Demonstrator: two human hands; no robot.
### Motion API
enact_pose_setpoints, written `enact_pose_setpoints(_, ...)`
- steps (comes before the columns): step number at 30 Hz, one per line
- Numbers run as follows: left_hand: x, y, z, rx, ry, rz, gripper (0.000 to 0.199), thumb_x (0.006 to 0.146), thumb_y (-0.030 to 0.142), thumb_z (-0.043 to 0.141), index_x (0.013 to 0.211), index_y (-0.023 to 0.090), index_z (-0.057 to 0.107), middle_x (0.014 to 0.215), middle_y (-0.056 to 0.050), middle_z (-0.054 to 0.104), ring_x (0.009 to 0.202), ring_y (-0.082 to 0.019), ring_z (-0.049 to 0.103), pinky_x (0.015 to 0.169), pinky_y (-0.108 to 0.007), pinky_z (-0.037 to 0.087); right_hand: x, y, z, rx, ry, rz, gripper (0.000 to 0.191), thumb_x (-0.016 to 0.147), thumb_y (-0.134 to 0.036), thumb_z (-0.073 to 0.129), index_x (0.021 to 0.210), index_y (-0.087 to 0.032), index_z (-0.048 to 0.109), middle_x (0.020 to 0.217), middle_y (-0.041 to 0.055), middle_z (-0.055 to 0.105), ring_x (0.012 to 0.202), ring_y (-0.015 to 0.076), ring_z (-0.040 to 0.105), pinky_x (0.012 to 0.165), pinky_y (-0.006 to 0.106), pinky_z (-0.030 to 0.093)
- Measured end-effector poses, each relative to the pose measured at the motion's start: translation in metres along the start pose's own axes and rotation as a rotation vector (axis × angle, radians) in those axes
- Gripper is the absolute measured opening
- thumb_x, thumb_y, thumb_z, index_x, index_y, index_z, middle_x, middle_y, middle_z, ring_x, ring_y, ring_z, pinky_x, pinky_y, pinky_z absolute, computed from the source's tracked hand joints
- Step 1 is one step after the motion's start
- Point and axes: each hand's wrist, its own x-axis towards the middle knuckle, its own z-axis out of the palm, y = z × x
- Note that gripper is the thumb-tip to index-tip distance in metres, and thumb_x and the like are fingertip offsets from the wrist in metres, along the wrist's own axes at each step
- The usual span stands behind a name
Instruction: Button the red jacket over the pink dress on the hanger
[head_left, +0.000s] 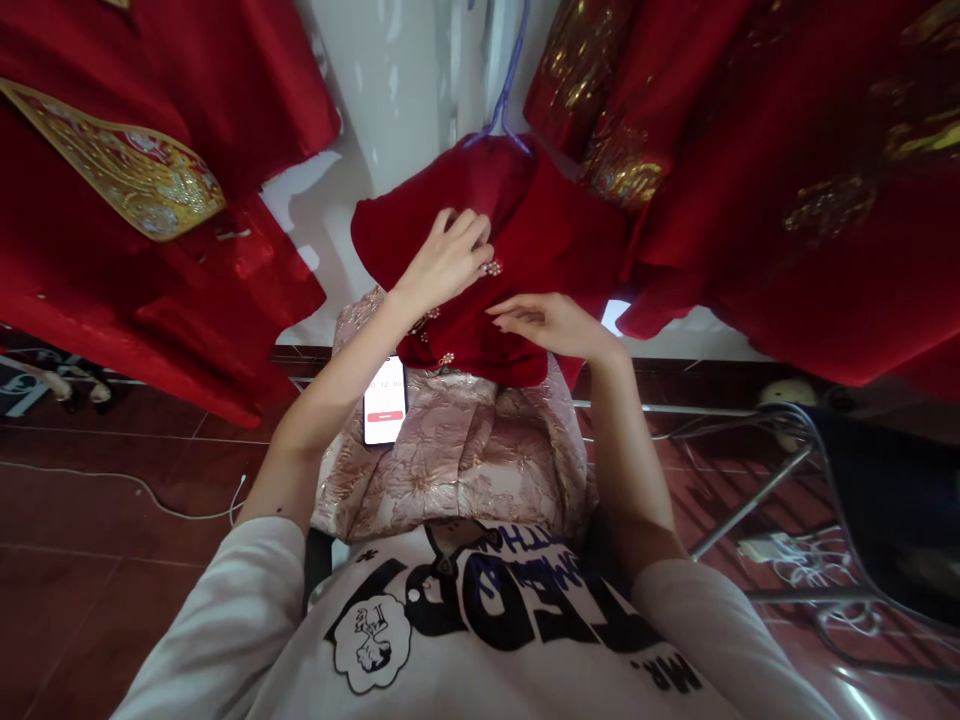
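Observation:
A short red velvet garment (570,215) hangs in front of me on a purple hanger (504,105), its lower part spread over my lap. My left hand (452,258) is on its upper front, fingers bent and closed at a small beaded flower ornament (492,268). Lower to the right, my right hand (551,322) lies lightly over the fabric with its fingers stretched out, holding nothing. More beaded flowers (447,359) show along the garment's lower left edge. Whether they are sewn on or loose, I cannot tell.
Pink brocade cloth (450,430) covers my lap, with a lit phone (385,405) on it. Red embroidered garments hang at left (247,260) and right (750,230). A metal-framed chair (885,500) and coiled white cables (814,560) are at the right.

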Motion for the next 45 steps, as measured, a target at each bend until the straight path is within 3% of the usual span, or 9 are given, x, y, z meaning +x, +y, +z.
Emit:
enact_pose_setpoints(8,0.015,-0.006,-0.018,-0.193,-0.087,-0.092,0.012,0.08,0.022,0.079,0.088,0.02,0.07,0.095,-0.004,0.067,0.121,-0.031,0.062,0.128,-0.064,0.024,-0.002,-0.001,-0.003,0.008,0.009,-0.013,0.039,0.091,-0.047,0.07,0.12,-0.023,0.079,0.111,0.0079,0.081,0.108,0.0261,0.076,0.106,0.047,0.06)
enact_pose_setpoints(12,0.017,-0.01,-0.022,-0.227,-0.094,-0.118,0.009,0.081,0.023,0.078,0.086,0.02,0.071,0.09,-0.002,0.068,0.113,-0.03,0.068,0.127,-0.065,0.026,-0.004,-0.009,-0.003,0.014,0.046,-0.043,0.043,0.091,-0.053,0.07,0.118,-0.02,0.079,0.109,0.0093,0.08,0.106,0.0257,0.076,0.104,0.045,0.06)
enact_pose_setpoints(17,0.014,-0.016,-0.016,-0.214,-0.034,-0.17,0.008,0.082,0.015,0.071,0.089,0.02,0.072,0.089,-0.003,0.066,0.118,-0.032,0.067,0.126,-0.07,0.022,0.001,-0.019,0.003,0.016,0.402,-0.103,0.048,0.094,-0.064,0.063,0.109,-0.022,0.079,0.116,0.0093,0.078,0.112,0.026,0.073,0.107,0.044,0.057)
enact_pose_setpoints(20,0.015,-0.019,-0.013,-0.178,-0.035,-0.147,0.011,0.081,0.015,0.072,0.091,0.019,0.072,0.09,-0.003,0.065,0.121,-0.034,0.065,0.127,-0.07,0.018,0.011,-0.019,0.008,-0.002,0.547,-0.129,0.055,0.098,-0.07,0.052,0.12,-0.025,0.076,0.125,0.0103,0.074,0.124,0.0279,0.067,0.113,0.046,0.053)
enact_pose_setpoints(25,0.019,-0.023,-0.013,-0.12,-0.015,-0.084,0.016,0.079,0.02,0.077,0.093,0.017,0.071,0.094,-0.007,0.068,0.129,-0.039,0.059,0.127,-0.07,0.018,0.034,-0.025,0.014,0.007,0.552,-0.182,0.061,0.099,-0.072,0.049,0.142,-0.032,0.062,0.149,0.0068,0.061,0.144,0.0294,0.054,0.117,0.047,0.05)
enact_pose_setpoints(31,0.018,-0.017,-0.017,-0.092,-0.094,-0.068,0.011,0.079,0.02,0.077,0.088,0.019,0.071,0.092,-0.005,0.068,0.127,-0.036,0.062,0.13,-0.067,0.017,0.049,-0.034,0.014,-0.018,0.551,-0.18,0.064,0.099,-0.074,0.048,0.146,-0.032,0.058,0.15,0.0078,0.06,0.146,0.0307,0.052,0.118,0.05,0.05)
enact_pose_setpoints(36,0.019,-0.008,-0.018,-0.173,-0.067,-0.149,0.01,0.079,0.015,0.073,0.088,0.02,0.071,0.09,-0.002,0.067,0.118,-0.032,0.067,0.129,-0.068,0.018,0.046,-0.026,0.012,-0.017,0.543,-0.175,0.071,0.098,-0.079,0.041,0.149,-0.031,0.054,0.155,0.0065,0.056,0.15,0.029,0.049,0.12,0.047,0.049)
enact_pose_setpoints(41,0.019,-0.001,-0.017,0.01,-0.14,0.003,0.011,0.089,0.02,0.064,0.097,0.02,0.071,0.09,-0.001,0.07,0.116,-0.028,0.069,0.129,-0.06,0.023,0.067,-0.025,0.01,0.266,0.513,-0.252,0.075,0.101,-0.069,0.043,0.155,-0.017,0.047,0.163,0.0106,0.048,0.154,0.0254,0.044,0.127,0.038,0.04)
enact_pose_setpoints(45,0.011,-0.011,-0.014,0.264,-0.149,0.081,0.025,0.099,0.029,0.052,0.109,0.016,0.071,0.094,-0.008,0.076,0.12,-0.031,0.069,0.122,-0.054,0.033,0.089,-0.034,0.017,0.16,0.554,0.036,0.088,0.097,-0.074,0.045,0.161,-0.013,0.039,0.163,0.015,0.045,0.157,0.0311,0.037,0.126,0.047,0.039)
